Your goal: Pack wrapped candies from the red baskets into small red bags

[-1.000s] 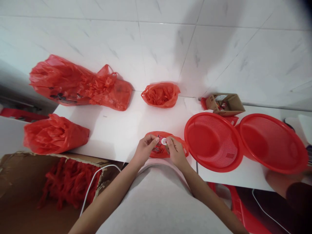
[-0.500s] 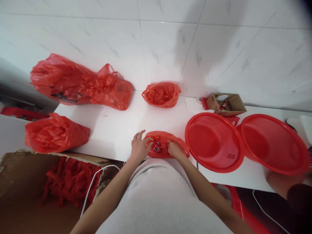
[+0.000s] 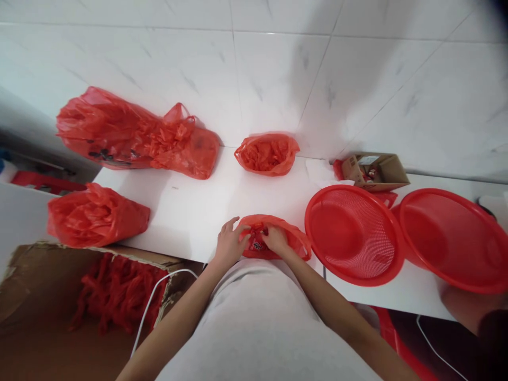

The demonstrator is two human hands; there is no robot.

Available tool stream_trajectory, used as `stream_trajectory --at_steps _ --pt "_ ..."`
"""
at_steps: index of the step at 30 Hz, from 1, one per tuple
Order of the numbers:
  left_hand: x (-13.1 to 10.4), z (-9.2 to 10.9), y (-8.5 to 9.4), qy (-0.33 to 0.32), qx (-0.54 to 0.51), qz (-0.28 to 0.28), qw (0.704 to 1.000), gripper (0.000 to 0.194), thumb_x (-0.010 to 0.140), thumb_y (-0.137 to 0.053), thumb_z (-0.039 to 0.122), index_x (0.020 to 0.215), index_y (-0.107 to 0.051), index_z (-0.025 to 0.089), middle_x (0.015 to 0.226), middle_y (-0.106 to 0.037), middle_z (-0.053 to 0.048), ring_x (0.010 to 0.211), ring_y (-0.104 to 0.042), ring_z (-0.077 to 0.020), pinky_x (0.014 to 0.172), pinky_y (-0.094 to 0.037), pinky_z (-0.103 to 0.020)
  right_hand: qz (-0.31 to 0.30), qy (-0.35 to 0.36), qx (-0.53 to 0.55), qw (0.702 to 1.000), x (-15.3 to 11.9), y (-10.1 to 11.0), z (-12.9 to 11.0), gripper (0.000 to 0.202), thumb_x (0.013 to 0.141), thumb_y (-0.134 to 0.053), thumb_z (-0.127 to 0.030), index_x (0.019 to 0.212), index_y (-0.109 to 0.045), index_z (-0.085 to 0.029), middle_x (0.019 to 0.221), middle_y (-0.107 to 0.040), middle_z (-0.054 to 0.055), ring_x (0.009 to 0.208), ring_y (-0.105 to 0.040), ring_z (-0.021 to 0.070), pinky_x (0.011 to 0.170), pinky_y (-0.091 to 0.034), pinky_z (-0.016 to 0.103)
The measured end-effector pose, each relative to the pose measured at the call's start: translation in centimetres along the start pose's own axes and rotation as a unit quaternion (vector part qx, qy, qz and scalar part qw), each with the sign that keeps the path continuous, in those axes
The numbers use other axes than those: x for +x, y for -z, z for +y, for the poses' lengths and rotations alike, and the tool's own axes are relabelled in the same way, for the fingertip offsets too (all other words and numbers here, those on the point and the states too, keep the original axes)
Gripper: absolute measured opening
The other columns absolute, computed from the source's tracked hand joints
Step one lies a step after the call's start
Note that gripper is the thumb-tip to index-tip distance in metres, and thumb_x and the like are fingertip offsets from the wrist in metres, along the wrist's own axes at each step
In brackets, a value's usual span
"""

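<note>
A red plastic bag lies with its mouth open at the table's front edge, close against my body. Inside it are small red packets, one with dark printed characters. My left hand is at the bag's left rim, fingers apart, thumb and forefinger reaching over the opening. My right hand is inside the bag, its fingers drawn together at the packets; what they pinch is too small to make out.
Two red plastic baskets stand to the right, beside a small cardboard box. Another red bag sits by the wall. More red bags lie at left. Below them, a large carton holds red strips. Another person's arm shows at right.
My right hand has moved left, deeper over the packets in the bag. My left hand stays at the left rim. The view has shifted slightly.
</note>
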State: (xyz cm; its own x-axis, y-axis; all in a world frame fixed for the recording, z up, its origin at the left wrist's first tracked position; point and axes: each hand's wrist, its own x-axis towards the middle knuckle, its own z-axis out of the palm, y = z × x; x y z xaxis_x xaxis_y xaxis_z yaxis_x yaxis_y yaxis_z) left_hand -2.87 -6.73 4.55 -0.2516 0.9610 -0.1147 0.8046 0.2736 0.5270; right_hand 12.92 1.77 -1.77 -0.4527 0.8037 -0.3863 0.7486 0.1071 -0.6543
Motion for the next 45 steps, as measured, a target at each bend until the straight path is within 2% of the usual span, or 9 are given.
stream_trajectory --at_steps 2,4,9,14,20,24,29,39,45 --pt "0.1 0.5 0.6 -0.014 -0.057 0.045 0.997 0.024 0.088 -0.051 0.029 0.103 -0.069 0.025 0.125 -0.054 -0.009 0.115 -0.051 -0.0265 0.098 -0.043 -0.046 0.005 0.005 0.044 0.999 -1.2 1.1 -0.1 0.013 0.083 -0.056 -0.028 0.091 -0.060 -0.018 0.086 -0.068 0.003 0.074 -0.060 0.0149 0.066 -0.044 0.025" --pt "0.2 1.5 1.4 -0.009 -0.129 0.047 0.991 0.023 0.089 -0.051 0.031 0.101 -0.068 0.022 0.111 -0.060 -0.009 0.103 -0.056 -0.0229 0.092 -0.046 -0.040 0.008 0.025 0.133 0.991 -2.8 2.4 -0.8 0.018 0.081 -0.059 -0.035 0.089 -0.058 -0.019 0.082 -0.065 0.000 0.072 -0.058 0.0131 0.064 -0.044 0.024" --pt "0.2 4.4 3.0 0.034 -0.342 -0.106 0.933 0.028 0.088 -0.052 0.044 0.094 -0.064 0.020 0.087 -0.067 -0.004 0.079 -0.061 -0.0170 0.072 -0.047 -0.030 0.014 0.080 0.311 0.947 -6.7 6.0 -4.6 0.023 0.080 -0.063 -0.040 0.091 -0.061 -0.020 0.078 -0.061 -0.002 0.068 -0.053 0.0116 0.063 -0.042 0.025" --pt "-0.1 6.2 4.4 0.092 -0.465 -0.098 0.875 0.031 0.082 -0.060 0.048 0.075 -0.056 0.018 0.062 -0.058 0.003 0.057 -0.051 -0.0104 0.058 -0.040 -0.024 0.053 0.084 0.402 0.910 -8.0 7.3 -6.7 0.023 0.085 -0.059 -0.044 0.085 -0.057 -0.021 0.075 -0.058 -0.002 0.068 -0.052 0.0119 0.063 -0.043 0.025" --pt "-1.1 7.8 5.8 0.083 -0.524 -0.071 0.845 0.030 0.079 -0.066 0.046 0.073 -0.056 0.018 0.061 -0.057 0.004 0.057 -0.050 -0.0086 0.056 -0.038 -0.021 0.091 0.153 0.332 0.926 -9.1 7.2 -8.0 0.041 0.096 -0.037 -0.049 0.068 -0.046 -0.021 0.061 -0.047 -0.003 0.057 -0.041 0.0109 0.055 -0.034 0.024" --pt "-1.7 8.6 6.1 0.078 -0.557 -0.077 0.823 0.029 0.079 -0.067 0.044 0.074 -0.056 0.018 0.061 -0.054 0.004 0.057 -0.048 -0.0078 0.054 -0.037 -0.020 0.125 0.167 0.326 0.922 -9.8 7.3 -8.9 0.040 0.098 -0.035 -0.048 0.070 -0.047 -0.021 0.061 -0.046 -0.003 0.055 -0.039 0.0103 0.053 -0.031 0.025" --pt "-1.8 9.3 6.4 0.088 -0.583 -0.096 0.802 0.031 0.083 -0.062 0.046 0.072 -0.056 0.017 0.063 -0.051 0.004 0.057 -0.046 -0.0077 0.054 -0.038 -0.020 0.121 0.152 0.381 0.904 -9.9 7.7 -9.0 0.042 0.097 -0.038 -0.048 0.066 -0.044 -0.020 0.060 -0.042 -0.003 0.054 -0.036 0.0098 0.051 -0.030 0.024" --pt "-2.1 9.8 6.5 0.087 -0.588 -0.083 0.800 0.033 0.082 -0.061 0.047 0.068 -0.054 0.019 0.061 -0.048 0.004 0.056 -0.045 -0.0087 0.054 -0.040 -0.021 0.096 0.117 0.468 0.871 -10.2 7.6 -9.4 0.048 0.094 -0.038 -0.056 0.061 -0.036 -0.021 0.057 -0.037 -0.003 0.052 -0.033 0.0100 0.048 -0.031 0.024" --pt "-2.4 10.2 6.7 0.066 -0.596 -0.062 0.798 0.029 0.084 -0.062 0.045 0.069 -0.057 0.019 0.059 -0.050 0.004 0.055 -0.046 -0.0089 0.052 -0.041 -0.020 0.106 0.140 0.449 0.876 -10.4 7.5 -9.6 0.048 0.096 -0.035 -0.054 0.061 -0.036 -0.021 0.057 -0.036 -0.003 0.054 -0.033 0.0106 0.051 -0.030 0.025"
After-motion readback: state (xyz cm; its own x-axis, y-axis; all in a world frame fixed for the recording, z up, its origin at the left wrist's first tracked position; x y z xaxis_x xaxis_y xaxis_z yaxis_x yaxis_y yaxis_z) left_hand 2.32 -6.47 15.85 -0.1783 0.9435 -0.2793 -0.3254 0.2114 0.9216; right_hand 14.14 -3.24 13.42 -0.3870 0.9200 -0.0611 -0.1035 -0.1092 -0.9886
